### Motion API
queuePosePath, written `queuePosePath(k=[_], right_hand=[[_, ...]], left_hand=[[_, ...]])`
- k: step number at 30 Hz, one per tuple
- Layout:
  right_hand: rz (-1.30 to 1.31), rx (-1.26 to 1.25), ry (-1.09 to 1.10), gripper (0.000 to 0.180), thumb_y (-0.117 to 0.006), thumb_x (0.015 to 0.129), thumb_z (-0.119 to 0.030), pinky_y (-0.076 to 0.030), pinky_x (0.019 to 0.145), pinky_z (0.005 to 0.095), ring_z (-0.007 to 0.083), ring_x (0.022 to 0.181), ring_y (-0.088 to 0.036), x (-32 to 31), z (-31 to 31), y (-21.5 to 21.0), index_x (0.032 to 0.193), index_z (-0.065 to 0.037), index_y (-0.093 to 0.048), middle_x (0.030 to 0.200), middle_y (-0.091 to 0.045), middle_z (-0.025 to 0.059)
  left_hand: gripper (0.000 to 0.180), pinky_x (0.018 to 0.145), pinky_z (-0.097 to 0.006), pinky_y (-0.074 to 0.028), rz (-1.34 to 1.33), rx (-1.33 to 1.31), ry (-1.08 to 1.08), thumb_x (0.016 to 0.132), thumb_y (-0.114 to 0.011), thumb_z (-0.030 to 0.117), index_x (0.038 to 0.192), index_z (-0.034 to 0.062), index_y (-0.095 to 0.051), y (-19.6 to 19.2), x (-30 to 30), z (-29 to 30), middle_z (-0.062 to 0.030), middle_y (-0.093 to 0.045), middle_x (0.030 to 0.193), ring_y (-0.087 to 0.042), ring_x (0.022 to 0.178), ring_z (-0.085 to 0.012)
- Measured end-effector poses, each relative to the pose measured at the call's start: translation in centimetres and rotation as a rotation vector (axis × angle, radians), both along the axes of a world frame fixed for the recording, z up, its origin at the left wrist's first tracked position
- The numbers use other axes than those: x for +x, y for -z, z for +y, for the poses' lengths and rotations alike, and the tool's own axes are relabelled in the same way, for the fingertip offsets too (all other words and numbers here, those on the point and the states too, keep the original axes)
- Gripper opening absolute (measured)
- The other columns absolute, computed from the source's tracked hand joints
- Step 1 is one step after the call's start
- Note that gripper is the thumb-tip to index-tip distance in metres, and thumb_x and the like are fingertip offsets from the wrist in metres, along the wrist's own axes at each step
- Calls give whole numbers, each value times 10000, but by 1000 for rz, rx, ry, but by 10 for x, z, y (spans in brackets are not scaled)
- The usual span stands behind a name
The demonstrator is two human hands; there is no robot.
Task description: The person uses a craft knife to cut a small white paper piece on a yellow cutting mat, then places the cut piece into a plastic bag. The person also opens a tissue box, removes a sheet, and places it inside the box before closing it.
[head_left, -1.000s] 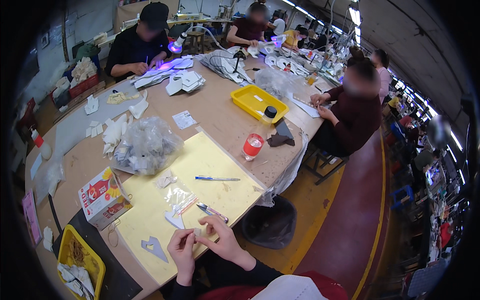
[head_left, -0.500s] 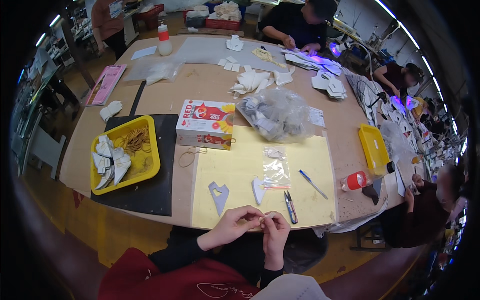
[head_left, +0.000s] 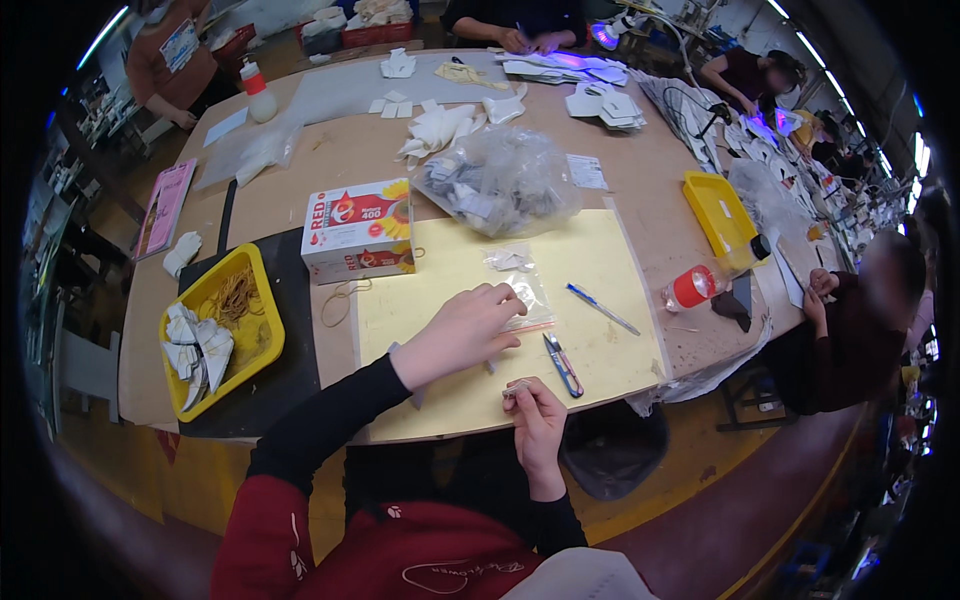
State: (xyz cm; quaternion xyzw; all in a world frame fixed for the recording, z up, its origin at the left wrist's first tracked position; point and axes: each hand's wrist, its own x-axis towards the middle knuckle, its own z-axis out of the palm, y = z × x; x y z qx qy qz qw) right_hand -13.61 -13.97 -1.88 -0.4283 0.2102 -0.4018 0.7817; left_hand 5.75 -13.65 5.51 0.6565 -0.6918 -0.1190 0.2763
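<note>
My left hand (head_left: 462,330) reaches over the yellow sheet (head_left: 620,340), its bent fingers above the clear zip bag (head_left: 535,290) and its thumb apart from them. No object shows in it. Small white pieces (head_left: 512,258) lie at the bag's far end. Lower down, by the table's near edge, my right hand (head_left: 541,425) pinches a small pale piece (head_left: 515,389). Thread snips (head_left: 563,366) lie just beyond that hand, with a blue pen (head_left: 603,308) farther right. Beneath my left forearm a grey cut piece (head_left: 418,400) is mostly hidden.
A yellow tray (head_left: 272,335) at left holds white pieces and rubber bands. A printed box (head_left: 358,230) and a bulging plastic bag (head_left: 500,185) stand beyond the sheet. To the right are a bottle (head_left: 695,287) and another yellow tray (head_left: 715,215). Co-workers sit around the table.
My left hand has left my right and moved forward over the zip bag. My right hand keeps the small piece at the near edge. The whole view has shifted.
</note>
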Motion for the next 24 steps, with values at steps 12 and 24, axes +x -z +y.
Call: queuePosePath(k=[12,24], right_hand=[[350,-548,206,108,-638,889,69,-494,708,248,140,775,-609,1,-11,-52,990,63,-674,916,-645,87],[579,-1235,391,131,-759,778,-43,-453,826,377,265,1013,-561,67,-60,-119,903,-75,-735,1088,-605,84]], left_hand=[[228,803,-342,-558,307,39,-160,863,-611,96,1029,-13,-720,8,21,-5,-171,-724,918,-709,836,-290],[199,759,-272,-579,538,-293,-310,832,-609,17,979,-23,-736,-38,36,19,-131,-749,887,-738,798,-191]])
